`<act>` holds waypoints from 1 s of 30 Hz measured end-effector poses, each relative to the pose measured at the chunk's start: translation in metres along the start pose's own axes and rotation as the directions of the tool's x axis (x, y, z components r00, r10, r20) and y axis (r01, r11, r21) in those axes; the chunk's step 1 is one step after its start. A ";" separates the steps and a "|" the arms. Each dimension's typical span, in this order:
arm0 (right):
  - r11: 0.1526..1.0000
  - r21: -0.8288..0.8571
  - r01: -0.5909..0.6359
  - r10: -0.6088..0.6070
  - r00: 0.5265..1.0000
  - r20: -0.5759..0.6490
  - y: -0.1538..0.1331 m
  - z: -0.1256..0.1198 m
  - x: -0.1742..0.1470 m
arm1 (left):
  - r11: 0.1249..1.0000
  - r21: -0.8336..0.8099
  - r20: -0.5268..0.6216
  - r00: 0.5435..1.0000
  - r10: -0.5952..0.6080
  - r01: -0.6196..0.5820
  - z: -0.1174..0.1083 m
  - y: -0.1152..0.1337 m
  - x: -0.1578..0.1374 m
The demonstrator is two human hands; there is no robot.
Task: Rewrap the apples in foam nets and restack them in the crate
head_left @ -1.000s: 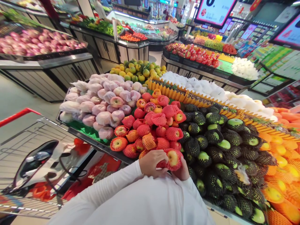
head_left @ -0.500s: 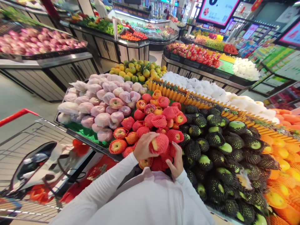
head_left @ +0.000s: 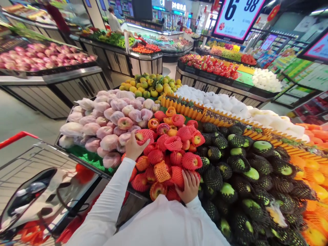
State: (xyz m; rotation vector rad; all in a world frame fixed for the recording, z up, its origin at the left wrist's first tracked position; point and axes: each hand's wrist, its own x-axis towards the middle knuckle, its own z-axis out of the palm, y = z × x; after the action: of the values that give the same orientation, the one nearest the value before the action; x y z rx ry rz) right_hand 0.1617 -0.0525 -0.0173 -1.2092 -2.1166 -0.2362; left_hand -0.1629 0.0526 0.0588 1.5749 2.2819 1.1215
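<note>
My left hand (head_left: 133, 147) is closed round an apple in a red foam net (head_left: 145, 136), at the left edge of the apple pile beside the wrapped pinkish fruit. At the near side of the pile, my right hand (head_left: 189, 186) curls its fingers over another red-netted apple (head_left: 177, 176); its fingertips are partly hidden against the fruit. Between the hands lie several more apples in red and orange nets, among them an orange-netted one (head_left: 162, 171). A bare-topped apple (head_left: 158, 190) sits at the front edge near my shirt.
Wrapped pinkish fruit (head_left: 97, 128) fills the left of the stand; green fruit in black nets (head_left: 238, 184) lies to the right. An orange divider (head_left: 184, 106) runs behind. A shopping cart with a red handle (head_left: 19, 138) holding bags stands at the left.
My left hand has moved left and away from me with its netted apple, from the pile's front to its left edge. My right hand has come down onto an apple.
</note>
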 end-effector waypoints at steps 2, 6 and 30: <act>1.000 0.000 -0.004 0.004 1.000 0.002 0.001 0.001 0.000 | 0.997 0.066 0.093 0.994 -0.052 0.046 0.017 0.004 0.005; 1.000 0.003 -0.009 0.009 1.000 0.007 0.002 0.003 -0.002 | 0.948 0.317 0.277 0.953 -0.124 0.031 0.050 0.007 0.010; 1.000 0.021 -0.023 0.022 0.999 0.036 0.006 0.005 -0.006 | 0.918 -0.131 0.506 0.770 0.387 -0.375 0.127 0.153 0.053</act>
State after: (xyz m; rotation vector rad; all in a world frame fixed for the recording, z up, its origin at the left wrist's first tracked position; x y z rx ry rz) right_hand 0.1663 -0.0516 -0.0256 -1.2326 -2.1296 -0.1820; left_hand -0.0081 0.1862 0.0822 2.0850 1.6280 0.6485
